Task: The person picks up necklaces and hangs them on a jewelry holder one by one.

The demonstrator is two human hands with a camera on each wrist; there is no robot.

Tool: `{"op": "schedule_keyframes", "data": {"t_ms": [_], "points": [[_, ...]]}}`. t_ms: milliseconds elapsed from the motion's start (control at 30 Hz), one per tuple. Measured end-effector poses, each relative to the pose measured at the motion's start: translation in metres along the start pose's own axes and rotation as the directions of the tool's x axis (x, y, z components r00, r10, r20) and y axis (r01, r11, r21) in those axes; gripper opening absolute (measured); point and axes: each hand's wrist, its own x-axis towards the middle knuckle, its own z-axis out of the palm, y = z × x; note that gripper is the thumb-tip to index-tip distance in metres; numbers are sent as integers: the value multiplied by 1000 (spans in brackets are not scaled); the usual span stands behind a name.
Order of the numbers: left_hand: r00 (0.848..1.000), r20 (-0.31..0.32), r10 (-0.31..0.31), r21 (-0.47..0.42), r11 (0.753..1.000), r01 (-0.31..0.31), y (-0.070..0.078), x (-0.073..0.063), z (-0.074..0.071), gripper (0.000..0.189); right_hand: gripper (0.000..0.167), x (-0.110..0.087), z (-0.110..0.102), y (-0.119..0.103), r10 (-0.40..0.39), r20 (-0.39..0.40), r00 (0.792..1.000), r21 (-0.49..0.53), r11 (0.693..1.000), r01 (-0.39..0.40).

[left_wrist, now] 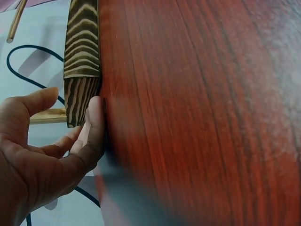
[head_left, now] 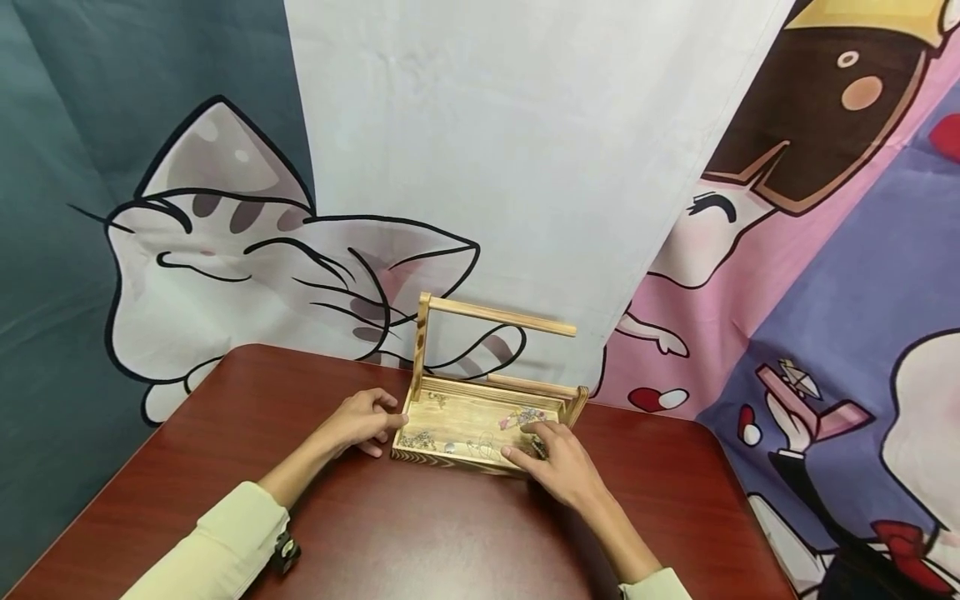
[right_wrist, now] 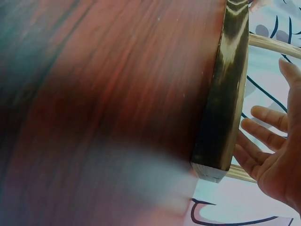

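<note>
A wooden jewelry stand with a shallow tray base sits near the table's back edge. Beside its left end is my left hand, thumb at the rim and the other fingers loosely bent along the outer side; the left wrist view has the striped wood end between thumb and fingers. Over the tray's right part reaches my right hand, fingers spread and loosely bent. In the tray lie a tangled chain, thin hoops and colourful jewelry pieces, partly hidden by the right hand.
From the stand's tall left post a wooden bar runs right, with a lower rod at the back. The red-brown table ends against a printed cartoon curtain.
</note>
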Motion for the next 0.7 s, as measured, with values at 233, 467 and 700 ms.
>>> {"op": "schedule_keyframes", "data": {"t_ms": [233, 467, 700], "points": [[1000, -4, -20, -36, 999, 20, -2, 5, 1, 50, 52, 7, 9, 0, -38, -14, 999, 11, 999, 39], [999, 1, -47, -61, 997, 47, -1, 9, 4, 46, 37, 13, 16, -3, -92, -2, 996, 46, 995, 92], [997, 20, -73, -80, 994, 74, 0, 10, 5, 44, 33, 20, 21, -6, -91, 22, 996, 116, 989, 88]]}}
